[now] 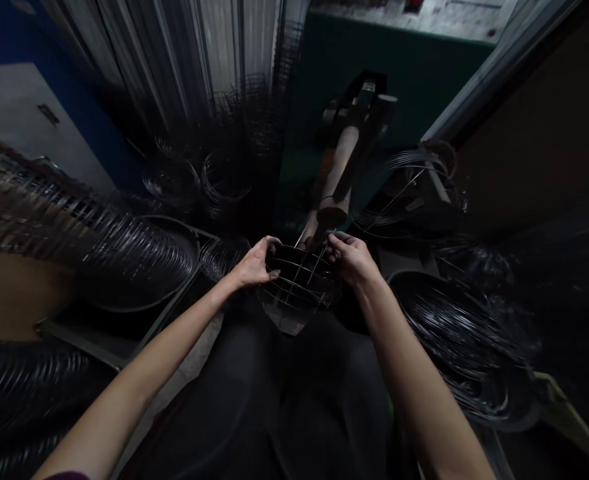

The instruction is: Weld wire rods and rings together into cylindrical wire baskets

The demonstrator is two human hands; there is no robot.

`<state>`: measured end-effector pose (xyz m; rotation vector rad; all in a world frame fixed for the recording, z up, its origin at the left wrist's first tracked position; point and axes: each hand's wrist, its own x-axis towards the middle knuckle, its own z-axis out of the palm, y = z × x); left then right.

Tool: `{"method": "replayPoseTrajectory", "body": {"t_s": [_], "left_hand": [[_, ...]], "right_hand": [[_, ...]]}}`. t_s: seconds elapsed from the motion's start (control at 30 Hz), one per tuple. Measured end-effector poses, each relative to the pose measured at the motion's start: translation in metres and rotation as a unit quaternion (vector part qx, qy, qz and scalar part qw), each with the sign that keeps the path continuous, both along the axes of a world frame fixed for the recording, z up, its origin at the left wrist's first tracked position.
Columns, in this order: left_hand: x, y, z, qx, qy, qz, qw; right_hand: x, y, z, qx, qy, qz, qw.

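Observation:
Between my hands is a round wire frame (294, 267), made of curved rings crossed by thin straight wires. My left hand (258, 263) grips its left rim, thumb below and fingers above. At the right side, my right hand (350, 257) is closed in a pinch on a thin straight wire at the frame's edge. Directly beyond the frame, the thick cylindrical arm (343, 160) of a green machine (319, 80) points down toward it. The frame's far edge is close to the lower arm end; whether they touch I cannot tell.
On the left, a long row of wire rings (99, 227) rests by a round dark tray (184, 243). Another tray to the right holds a heap of wires (449, 320). Loose wire coils (224, 177) lie behind my left hand. A blue cabinet (89, 127) stands at far left.

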<state>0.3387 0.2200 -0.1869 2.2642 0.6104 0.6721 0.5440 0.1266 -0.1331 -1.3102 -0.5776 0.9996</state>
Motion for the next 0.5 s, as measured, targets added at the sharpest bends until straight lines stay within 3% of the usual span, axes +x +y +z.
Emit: {"method": "replayPoseTrajectory", "body": {"t_s": [0.13, 0.3, 0.5], "left_hand": [[-0.0007, -0.0009, -0.0004, -0.004, 0.001, -0.002, 1.000], [-0.0007, -0.0022, 0.0017, -0.007, -0.002, -0.006, 1.000], [-0.0004, 0.0017, -0.0003, -0.006, -0.013, -0.012, 1.000]], "right_hand": [[-0.0035, 0.0009, 0.0032, 0.002, -0.023, 0.003, 1.000], [-0.0096, 0.0041, 0.0067, -0.030, 0.021, 0.008, 0.999], [-0.0093, 0.0085, 0.0003, -0.034, -0.002, 0.024, 0.999]]}}
